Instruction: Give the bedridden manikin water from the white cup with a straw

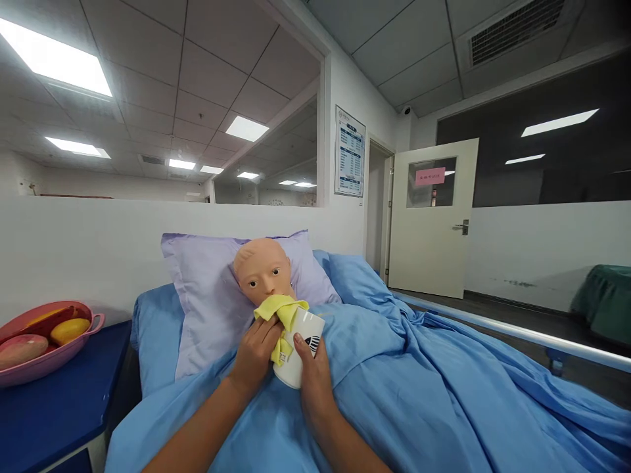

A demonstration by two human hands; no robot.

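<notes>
A mannequin [259,266] lies in the bed with its head on a lilac pillow [197,282]. My left hand [256,348] presses a yellow cloth [279,307] against its mouth and chin, fingers closed on the fabric. Part of the cloth hangs down beside a white mug [290,364] with a black pattern. Wrapped round the mug is my right hand [314,374], which holds it tilted just below the mannequin's chin. The mannequin's mouth is hidden by the cloth, and its body is under a blue quilt [394,368].
At the left, a pink basket [73,345] of fruit stands on a dark blue bedside cabinet [106,374]. A pale bed rail [513,335] runs along the far right side. Behind are a low white wall [98,243] and a partly opened door [428,249].
</notes>
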